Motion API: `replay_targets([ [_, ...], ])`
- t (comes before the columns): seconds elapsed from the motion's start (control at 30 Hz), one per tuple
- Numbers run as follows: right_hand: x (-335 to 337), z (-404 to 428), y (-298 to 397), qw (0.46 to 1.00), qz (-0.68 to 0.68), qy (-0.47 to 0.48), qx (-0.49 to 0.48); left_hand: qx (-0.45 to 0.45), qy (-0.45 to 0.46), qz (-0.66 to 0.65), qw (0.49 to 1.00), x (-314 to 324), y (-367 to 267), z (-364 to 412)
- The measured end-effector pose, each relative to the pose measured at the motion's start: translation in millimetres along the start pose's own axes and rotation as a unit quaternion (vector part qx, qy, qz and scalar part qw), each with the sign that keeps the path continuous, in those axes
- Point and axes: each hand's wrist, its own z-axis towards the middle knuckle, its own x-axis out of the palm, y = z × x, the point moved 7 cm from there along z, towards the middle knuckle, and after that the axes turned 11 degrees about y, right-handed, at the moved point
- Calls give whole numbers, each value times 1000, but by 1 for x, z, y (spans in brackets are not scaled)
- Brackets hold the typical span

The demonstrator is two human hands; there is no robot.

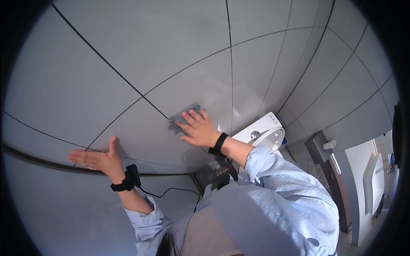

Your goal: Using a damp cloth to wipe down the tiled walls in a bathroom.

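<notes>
Under the fingers of my right hand (200,129), a crumpled grey-blue cloth (185,116) lies pressed against the tiled wall (179,86). The cloth covers part of a dark grout line. My left hand (101,160) is held out at the lower left, thumb up and fingers extended, beside the dark trim that edges the tiles. Nothing is in it; whether its edge touches the wall I cannot tell. Black straps circle both wrists, and a dark device (133,176) with a cable sits at the left one.
A white toilet (269,136) with its lid raised stands right of my right arm. Beyond it, a grey dispenser box (318,147) with a white roll is fixed to the wall. A white basin (374,184) shows through a doorway at far right. A smooth panel (64,204) lies below the trim.
</notes>
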Motion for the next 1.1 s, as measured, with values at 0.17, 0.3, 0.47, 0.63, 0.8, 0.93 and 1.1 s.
replay_targets([
  [0.17, -49, -10, -87, 984, 42, -98, 144, 2, -6, 0, 1000, 5, 3, -2],
  [0.3, -107, 4, -134, 930, 109, -246, 252, -1, 10, 8, 1000, 9, 1, -3],
  [0.47, -71, -3, -85, 889, 185, -253, 334, -2, 14, 26, 1000, 9, 3, -3],
  [0.63, -65, 1, -61, 905, 213, -232, 285, 4, 22, 11, 1000, 11, 2, -3],
  [0.8, -72, 4, -62, 888, 238, -260, 296, -4, 35, 7, 999, 10, 2, -4],
  [0.93, -72, 4, -67, 865, 259, -294, 313, -15, 36, -1, 999, 11, 2, -3],
  [1.1, -74, 5, -64, 866, 261, -285, 318, -19, 36, -7, 999, 10, 3, -3],
])
